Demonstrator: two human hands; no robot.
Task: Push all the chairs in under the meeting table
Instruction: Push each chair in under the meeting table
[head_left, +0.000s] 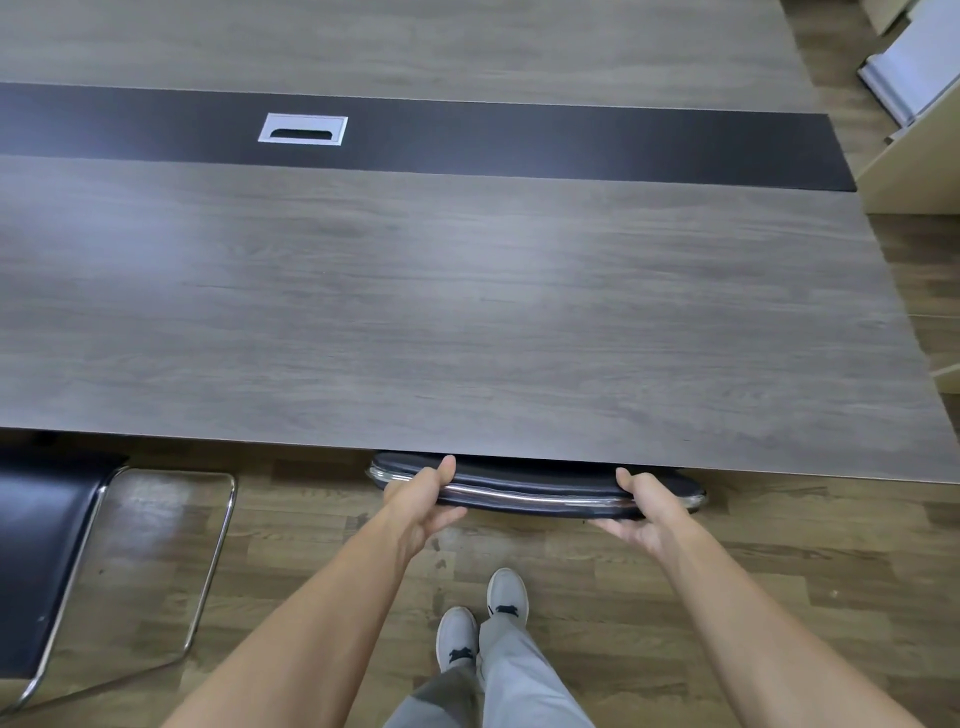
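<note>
A long grey wood meeting table (467, 312) with a dark centre strip fills the upper view. At its near edge only the black padded backrest (535, 486) of one chair shows, edged with a chrome bar; the seat is hidden under the tabletop. My left hand (423, 501) grips the backrest's left part, thumb on top. My right hand (647, 506) grips its right part the same way. A second black chair (41, 561) with a chrome sled frame stands at the lower left, its seat out from under the table.
A silver cable grommet (303, 129) sits in the table's dark strip. Beige cabinets (914, 171) stand past the table's right end. Wood-plank floor (571, 561) lies below, with my two feet (480, 618) in grey shoes behind the chair.
</note>
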